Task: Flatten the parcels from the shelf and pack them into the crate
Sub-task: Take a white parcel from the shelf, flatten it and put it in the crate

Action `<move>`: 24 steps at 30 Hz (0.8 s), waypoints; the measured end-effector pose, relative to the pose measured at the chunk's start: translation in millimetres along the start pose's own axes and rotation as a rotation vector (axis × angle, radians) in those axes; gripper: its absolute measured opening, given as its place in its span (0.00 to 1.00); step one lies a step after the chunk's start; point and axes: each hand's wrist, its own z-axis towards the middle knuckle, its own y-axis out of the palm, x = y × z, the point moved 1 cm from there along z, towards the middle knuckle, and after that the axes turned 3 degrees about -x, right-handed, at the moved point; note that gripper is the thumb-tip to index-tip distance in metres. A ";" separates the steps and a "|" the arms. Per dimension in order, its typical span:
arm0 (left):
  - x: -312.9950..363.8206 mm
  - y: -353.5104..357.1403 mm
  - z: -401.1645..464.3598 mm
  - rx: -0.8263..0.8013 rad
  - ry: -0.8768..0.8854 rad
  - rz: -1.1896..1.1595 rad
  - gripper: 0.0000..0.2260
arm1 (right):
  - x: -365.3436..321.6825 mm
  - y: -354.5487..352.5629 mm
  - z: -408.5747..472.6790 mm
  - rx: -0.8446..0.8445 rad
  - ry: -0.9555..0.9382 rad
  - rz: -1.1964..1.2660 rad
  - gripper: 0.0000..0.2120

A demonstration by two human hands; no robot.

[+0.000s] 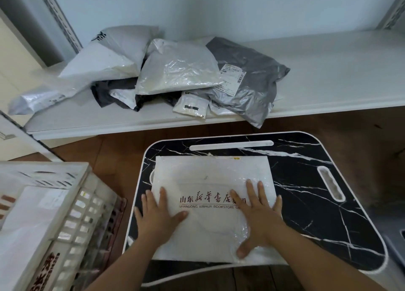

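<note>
A white plastic parcel (210, 177) printed with a bookstore name lies flat on the black marble-pattern lap table (306, 181). My left hand (158, 216) rests palm down on its left part, fingers spread. On its right part my right hand (260, 214) presses palm down, fingers apart. A white slatted crate (83, 205) stands at the lower left with a white parcel (28, 225) lying inside. Several more parcels, white (175, 71), grey (247, 89) and dark, are piled on the white shelf (339, 71) beyond the table.
The shelf's right half is bare white surface. A metal upright (59, 17) rises at the back left, another at the top right. Brown wooden floor (114, 155) shows between shelf, crate and table. The table has a slot (331, 185) on its right side.
</note>
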 end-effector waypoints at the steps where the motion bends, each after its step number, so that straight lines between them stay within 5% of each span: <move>1: 2.2 -0.3 -0.2 0.036 -0.001 -0.086 0.45 | 1.8 5.6 -1.8 0.029 0.029 0.052 0.69; 4: -5.1 -9.8 -4.1 0.083 -0.161 -0.456 0.44 | -3.6 10.3 -19.2 0.167 0.077 0.226 0.55; 7: -18.0 -28.0 -18.1 -0.083 -0.278 -1.059 0.25 | -8.8 1.7 -37.5 0.295 0.122 0.425 0.38; 10: -22.2 -63.7 -42.7 -0.193 -0.158 -1.133 0.13 | -10.5 -9.0 -51.3 0.405 0.218 0.591 0.36; 13: -32.9 -112.0 -62.7 -0.156 0.014 -1.163 0.08 | -15.5 -23.8 -66.8 0.438 0.287 1.074 0.33; 17: -76.7 -172.4 -76.4 0.043 0.113 -1.207 0.04 | -58.8 -69.2 -86.5 0.346 0.043 1.343 0.14; 24: -236.8 -222.0 -77.9 0.536 -0.084 -1.412 0.13 | -206.2 -138.5 -71.5 0.287 -0.250 1.181 0.10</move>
